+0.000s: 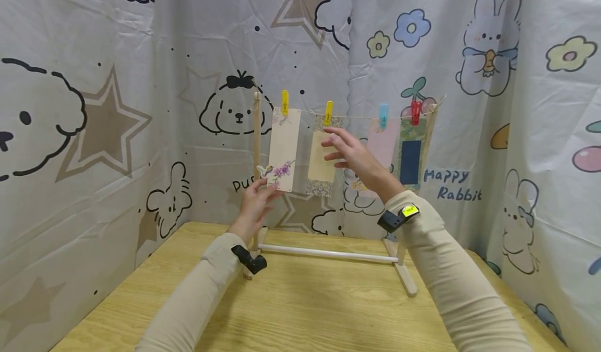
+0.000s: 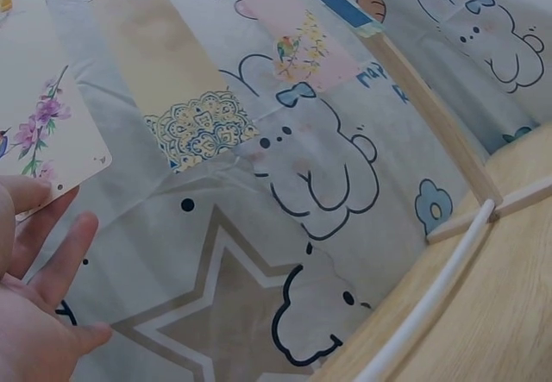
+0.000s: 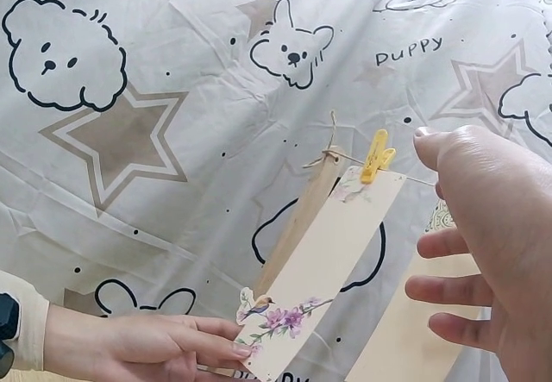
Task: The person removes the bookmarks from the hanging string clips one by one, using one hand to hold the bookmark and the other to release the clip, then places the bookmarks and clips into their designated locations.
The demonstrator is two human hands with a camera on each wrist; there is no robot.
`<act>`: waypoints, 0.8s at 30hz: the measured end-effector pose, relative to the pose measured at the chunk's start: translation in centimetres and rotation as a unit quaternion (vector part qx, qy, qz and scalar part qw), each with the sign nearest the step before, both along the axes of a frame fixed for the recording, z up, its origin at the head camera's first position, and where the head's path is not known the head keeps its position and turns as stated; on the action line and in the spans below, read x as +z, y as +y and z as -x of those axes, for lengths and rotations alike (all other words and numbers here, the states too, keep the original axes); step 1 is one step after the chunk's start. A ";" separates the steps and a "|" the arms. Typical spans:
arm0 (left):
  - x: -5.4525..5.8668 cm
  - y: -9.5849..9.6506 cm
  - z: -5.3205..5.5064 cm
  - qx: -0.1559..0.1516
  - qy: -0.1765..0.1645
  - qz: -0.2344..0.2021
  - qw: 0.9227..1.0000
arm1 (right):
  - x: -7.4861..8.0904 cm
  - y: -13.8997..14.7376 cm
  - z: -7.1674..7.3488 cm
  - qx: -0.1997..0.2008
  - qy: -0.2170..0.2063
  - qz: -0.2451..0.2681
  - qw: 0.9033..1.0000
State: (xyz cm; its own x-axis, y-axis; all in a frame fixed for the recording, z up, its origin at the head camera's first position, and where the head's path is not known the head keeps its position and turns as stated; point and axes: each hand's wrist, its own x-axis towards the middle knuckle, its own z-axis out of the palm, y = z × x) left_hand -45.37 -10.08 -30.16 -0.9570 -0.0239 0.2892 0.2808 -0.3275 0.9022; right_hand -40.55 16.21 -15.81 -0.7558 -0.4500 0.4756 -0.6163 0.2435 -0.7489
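My left hand (image 1: 255, 206) pinches the bottom edge of a cream bookmark card (image 1: 284, 146) with purple flowers and a bird, thumb in front and fingers behind. A yellow clothespin (image 1: 285, 103) clips its top to a string. In front of the second card (image 1: 321, 156), yellowish with lacy patterned ends, my right hand (image 1: 352, 154) is raised with fingers spread and holds nothing. Another yellow clothespin (image 1: 329, 112) grips that card. In the right wrist view, the floral card (image 3: 319, 270) slants down from its clothespin (image 3: 377, 158) to the left hand (image 3: 164, 339).
Farther right hang a pink card (image 1: 382, 143) under a blue clothespin (image 1: 384, 116) and a green card with a dark blue panel (image 1: 410, 161) under a red clothespin (image 1: 416, 112). The wooden frame's white crossbar (image 1: 328, 253) runs low above the table (image 1: 305, 305). Printed curtains (image 1: 197, 39) surround it.
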 end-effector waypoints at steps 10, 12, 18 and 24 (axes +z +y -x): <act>-0.3 -0.3 -0.1 0.004 0.013 0.007 1.000 | 0.3 -0.6 0.6 0.001 -0.012 0.019 1.000; -0.3 -0.4 -0.1 0.006 0.014 0.006 1.000 | 0.5 -0.9 0.6 0.002 -0.013 0.021 1.000; -0.3 -0.5 -0.1 0.004 0.016 0.001 1.000 | 1.0 -1.4 0.5 0.000 -0.017 0.024 1.000; -0.3 -0.3 -0.1 0.002 0.011 -0.009 1.000 | 1.4 -1.4 0.5 -0.005 -0.026 0.026 0.999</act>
State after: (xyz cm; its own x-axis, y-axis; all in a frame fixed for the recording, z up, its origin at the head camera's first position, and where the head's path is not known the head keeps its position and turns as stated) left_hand -45.25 -10.40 -30.48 -0.9501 -0.0326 0.3101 0.3021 -0.3433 0.8893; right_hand -41.06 14.80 -14.43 -0.7844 -0.4175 0.4587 -0.5742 0.2089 -0.7916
